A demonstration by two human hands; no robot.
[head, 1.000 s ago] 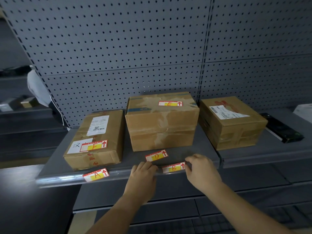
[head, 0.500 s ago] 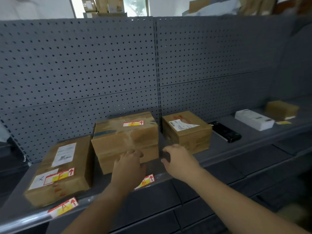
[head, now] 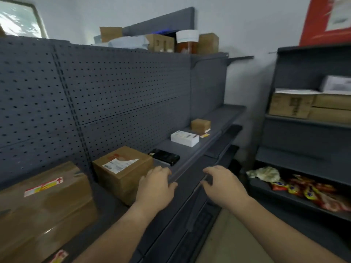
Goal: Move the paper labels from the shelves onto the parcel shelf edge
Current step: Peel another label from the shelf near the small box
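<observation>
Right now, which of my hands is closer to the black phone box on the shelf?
Left. The left hand rests at the shelf edge just in front of the black phone box. The right hand hovers off the shelf, farther to the right of it.

Large box (head: 43, 202) left, smaller box (head: 121, 168) right of it, phone (head: 164, 156) beyond, all on shelf (head: 191, 154)

left hand (head: 154, 186): lower centre of frame, palm down, fingers loosely curled, holding nothing | right hand (head: 222, 185): just right of centre, palm down, fingers spread, likewise unladen | bare forearms rise from bottom edge
</observation>
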